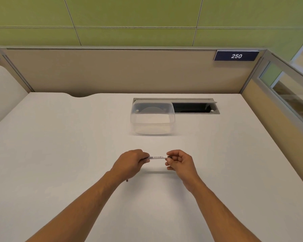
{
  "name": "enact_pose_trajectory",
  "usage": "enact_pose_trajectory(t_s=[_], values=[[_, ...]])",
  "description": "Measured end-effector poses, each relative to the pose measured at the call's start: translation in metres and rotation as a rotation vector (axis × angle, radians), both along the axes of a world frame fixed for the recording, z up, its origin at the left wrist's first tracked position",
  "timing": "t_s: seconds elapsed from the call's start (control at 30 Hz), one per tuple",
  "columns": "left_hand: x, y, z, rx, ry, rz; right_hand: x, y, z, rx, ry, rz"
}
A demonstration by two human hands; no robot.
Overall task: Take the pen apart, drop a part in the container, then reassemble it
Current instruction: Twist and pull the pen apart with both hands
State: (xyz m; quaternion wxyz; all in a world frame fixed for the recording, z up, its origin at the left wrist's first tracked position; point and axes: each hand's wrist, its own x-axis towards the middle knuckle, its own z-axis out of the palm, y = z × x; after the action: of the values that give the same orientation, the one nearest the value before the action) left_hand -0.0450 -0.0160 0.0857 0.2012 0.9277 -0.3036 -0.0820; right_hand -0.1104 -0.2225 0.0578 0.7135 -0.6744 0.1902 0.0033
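You have the pen [157,157] held level above the table [59,154], well short of the container [152,117], which sits on the table beyond it, between the pen and the open cable hatch [194,107]. Your left hand [131,162] is closed over one end of the pen and your right hand [177,161] pinches the other end, so only the white middle of the barrel with its printed label shows between them. Both hands are clamped on the pen; neither is free.

Expect the pen to be light and stiff, a thin plastic tube that will not bend or sag between your hands. The smooth barrel is probably a little slippery, so grip with the pads of your fingers [168,159] rather than the tips. A dark end shows just at your right hand, likely the cap or end plug, though too little of it is visible to be sure. Hold the barrel steady in your left hand and pull or twist that dark end straight along the pen's length. A snug cap may give suddenly, so keep the pull short.

The container looks clear, thin-walled and light, and no lid can be made out on it; a small part dropped from low over its rim should land inside without tipping it
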Motion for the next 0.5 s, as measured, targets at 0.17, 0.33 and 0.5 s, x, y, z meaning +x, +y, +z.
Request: enact_pose_trajectory(t_s=[0.17,0.33,0.5], values=[[-0.0005,-0.0007,0.0001,0.009,-0.016,-0.011,0.0034,0.0017,0.0014,0.057,0.111,-0.044],[-0.0012,-0.0001,-0.0007,0.024,-0.032,-0.021,0.0021,0.0002,-0.0006,-0.004,0.098,-0.045],[-0.0031,0.0007,-0.0024,0.011,-0.033,-0.02,0.0014,0.0006,-0.0018,-0.043,0.03,-0.044]])
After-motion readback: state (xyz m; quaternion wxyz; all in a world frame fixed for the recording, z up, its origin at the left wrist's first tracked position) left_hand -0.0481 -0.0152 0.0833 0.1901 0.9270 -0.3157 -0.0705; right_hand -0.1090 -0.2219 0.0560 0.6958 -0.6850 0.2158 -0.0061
